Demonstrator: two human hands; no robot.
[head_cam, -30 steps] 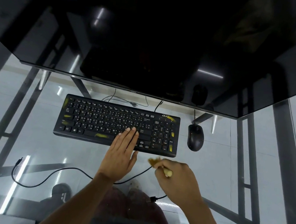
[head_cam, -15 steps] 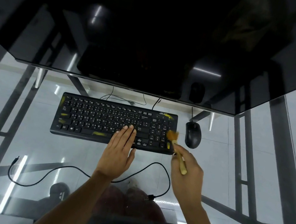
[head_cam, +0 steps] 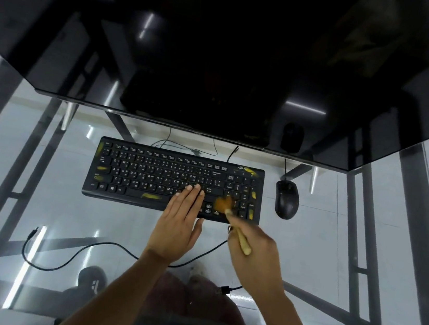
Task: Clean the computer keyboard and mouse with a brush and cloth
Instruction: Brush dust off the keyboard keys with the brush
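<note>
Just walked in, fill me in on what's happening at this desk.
A person is cleaning a black keyboard on a glass desk. The left hand lies flat on the keys, steadying it. The right hand holds a small brush, its bristles on the keys near the number pad. Yellow smears show on several keys. The mouse sits untouched to the right. No cloth is in view.

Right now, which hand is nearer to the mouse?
The right hand. It holds the brush at the keyboard's right end, below-left of the mouse. The left hand lies flat on the keys, farther left.
</note>
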